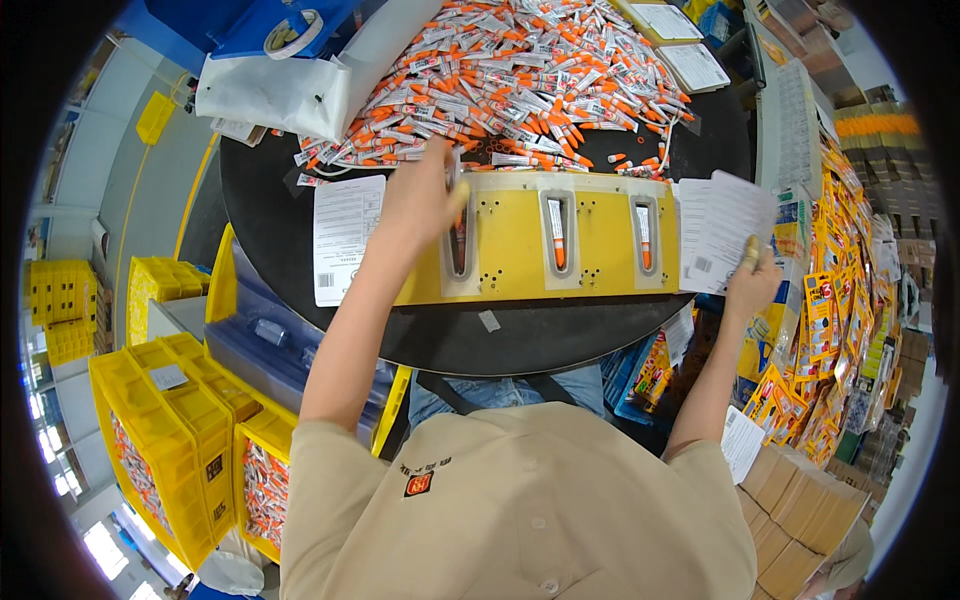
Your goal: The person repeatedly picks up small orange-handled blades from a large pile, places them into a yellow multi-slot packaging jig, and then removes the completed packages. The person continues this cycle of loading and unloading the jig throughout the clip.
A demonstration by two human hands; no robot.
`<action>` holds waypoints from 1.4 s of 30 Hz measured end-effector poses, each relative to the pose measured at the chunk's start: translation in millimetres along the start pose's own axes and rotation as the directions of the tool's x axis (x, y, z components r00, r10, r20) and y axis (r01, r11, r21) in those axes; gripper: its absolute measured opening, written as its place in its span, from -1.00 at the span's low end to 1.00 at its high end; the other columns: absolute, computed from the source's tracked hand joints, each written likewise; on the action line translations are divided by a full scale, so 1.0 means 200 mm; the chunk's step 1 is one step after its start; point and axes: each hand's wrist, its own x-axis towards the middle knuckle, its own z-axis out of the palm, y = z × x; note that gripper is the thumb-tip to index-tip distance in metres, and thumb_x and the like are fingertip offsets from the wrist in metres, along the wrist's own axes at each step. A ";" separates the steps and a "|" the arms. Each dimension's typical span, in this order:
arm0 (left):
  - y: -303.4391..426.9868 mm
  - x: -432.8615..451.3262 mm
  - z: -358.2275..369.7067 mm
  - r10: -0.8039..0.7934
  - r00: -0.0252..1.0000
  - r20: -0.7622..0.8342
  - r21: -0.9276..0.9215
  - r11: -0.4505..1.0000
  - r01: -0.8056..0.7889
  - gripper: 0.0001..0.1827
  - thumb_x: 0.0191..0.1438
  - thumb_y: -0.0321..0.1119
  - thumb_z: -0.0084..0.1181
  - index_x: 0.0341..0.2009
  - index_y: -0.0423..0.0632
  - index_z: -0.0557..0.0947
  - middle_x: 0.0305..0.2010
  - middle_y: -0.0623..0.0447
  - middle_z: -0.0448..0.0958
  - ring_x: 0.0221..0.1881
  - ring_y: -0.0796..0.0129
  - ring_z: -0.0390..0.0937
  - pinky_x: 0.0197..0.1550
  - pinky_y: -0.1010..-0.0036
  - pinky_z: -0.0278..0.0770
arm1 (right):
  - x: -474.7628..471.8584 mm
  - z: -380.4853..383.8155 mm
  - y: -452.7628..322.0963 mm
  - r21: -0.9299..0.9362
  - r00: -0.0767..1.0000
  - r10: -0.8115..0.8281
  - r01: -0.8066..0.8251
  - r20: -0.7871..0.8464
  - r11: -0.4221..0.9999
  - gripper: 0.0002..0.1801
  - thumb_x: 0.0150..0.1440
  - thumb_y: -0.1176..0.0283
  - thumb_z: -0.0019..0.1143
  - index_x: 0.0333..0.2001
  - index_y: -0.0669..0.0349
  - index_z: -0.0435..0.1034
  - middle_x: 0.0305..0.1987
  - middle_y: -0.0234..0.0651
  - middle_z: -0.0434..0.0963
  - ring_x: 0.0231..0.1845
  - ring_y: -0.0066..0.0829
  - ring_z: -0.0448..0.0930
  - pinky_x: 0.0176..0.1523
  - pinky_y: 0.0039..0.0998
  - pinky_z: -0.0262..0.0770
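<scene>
A yellow fixture board with slots lies across the round black table. Small orange-capped tubes stand in its middle slot and right slot. My left hand is over the upper left slot; something clear shows by its fingers, too small to make out. A dark, reddish item sits in that left slot, partly hidden. My right hand pinches printed cards at the board's right end. Another printed card lies at the left end. Behind the board is a heap of orange-capped tubes.
Yellow crates of tubes stand at lower left, beside a bin with clear plastic pieces. Packaged blister cards pile up at right, above cardboard boxes. A tape roll and white sheeting are at upper left.
</scene>
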 end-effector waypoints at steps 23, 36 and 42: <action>-0.28 -0.44 -0.57 -0.276 0.948 -0.162 0.344 0.884 0.316 -0.75 -0.02 -0.33 0.23 -0.30 -0.17 0.50 -0.45 -0.15 0.54 -0.41 0.07 0.52 -0.35 0.32 0.45 | -0.46 -0.05 -0.54 0.605 0.874 -0.070 -0.274 0.481 0.747 -0.50 0.18 0.49 -0.02 0.23 0.19 0.28 0.12 0.02 0.39 0.12 -0.10 0.40 0.26 -0.21 0.21; -0.03 -0.41 0.05 -0.083 0.963 0.258 0.358 0.934 -0.015 -0.06 -0.10 -0.05 0.34 0.34 0.07 0.17 0.43 -0.31 -0.10 -0.33 -0.14 0.59 -0.32 0.26 0.60 | -0.14 0.40 -0.15 -0.031 0.877 -0.396 0.420 0.273 0.907 -0.40 0.23 0.22 -0.09 0.34 0.02 0.12 0.37 0.10 0.09 0.39 0.10 0.09 0.30 0.16 0.03; -0.11 -0.41 0.01 -0.259 0.925 0.277 0.475 0.874 0.103 0.04 -0.12 0.03 0.32 0.32 -0.23 0.12 0.41 -0.40 -0.09 -0.32 -0.20 0.58 -0.38 0.22 0.60 | 0.36 1.00 0.57 0.030 0.631 0.439 -0.591 0.640 0.806 -0.13 0.23 -0.22 -0.35 0.16 0.46 0.25 0.17 0.24 0.37 0.19 0.14 0.39 0.19 -0.09 0.34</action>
